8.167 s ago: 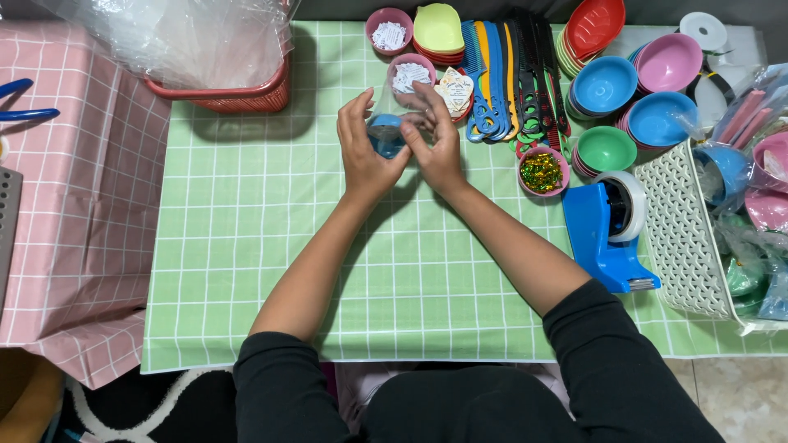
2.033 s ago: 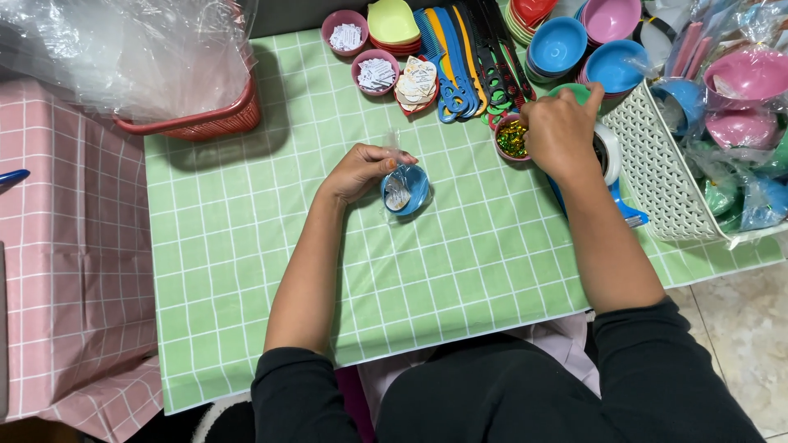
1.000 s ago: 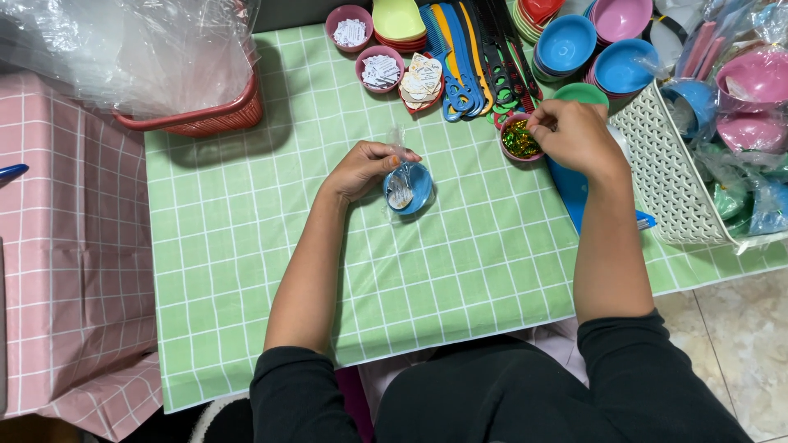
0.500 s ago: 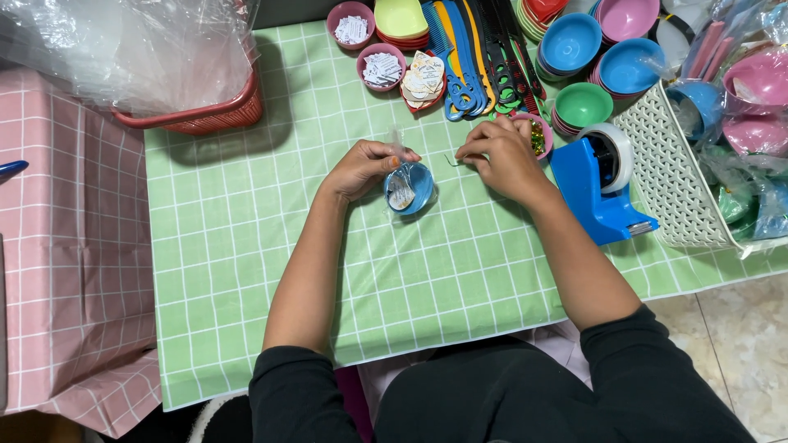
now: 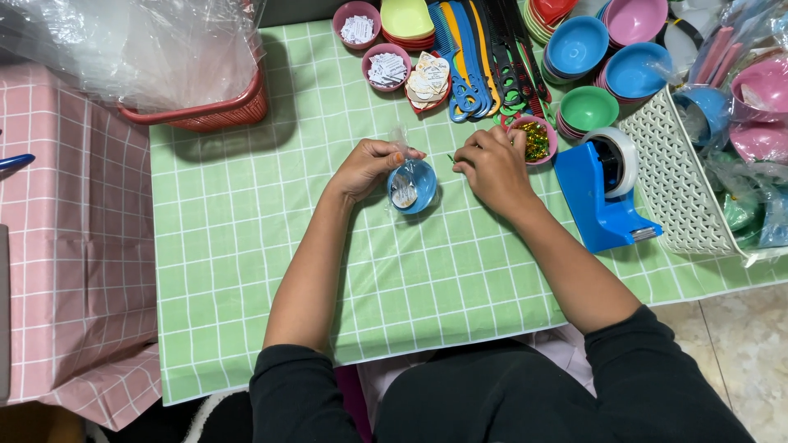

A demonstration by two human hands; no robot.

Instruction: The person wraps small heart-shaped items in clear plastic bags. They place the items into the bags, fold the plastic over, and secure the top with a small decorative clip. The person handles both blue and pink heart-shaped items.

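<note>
- A small blue bowl (image 5: 413, 184) in clear plastic wrap sits on the green checked tablecloth (image 5: 246, 246), mid-table.
- The left hand (image 5: 369, 166) pinches the gathered wrap above the bowl, fingers closed on it.
- The right hand (image 5: 492, 164), just right of the bowl, pinches something thin; what it is cannot be told.
- A pink bowl of beads (image 5: 538, 141) touches that hand; a blue tape dispenser (image 5: 603, 193) stands further right.

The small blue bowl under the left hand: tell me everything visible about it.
The small blue bowl is round, glossy, plastic-looking, wrapped in a clear bag whose gathered top is pinched by the left hand. A pale paper slip lies inside. It stands upright on the green checked tablecloth. The right hand is close beside it, apparently not touching.
</note>
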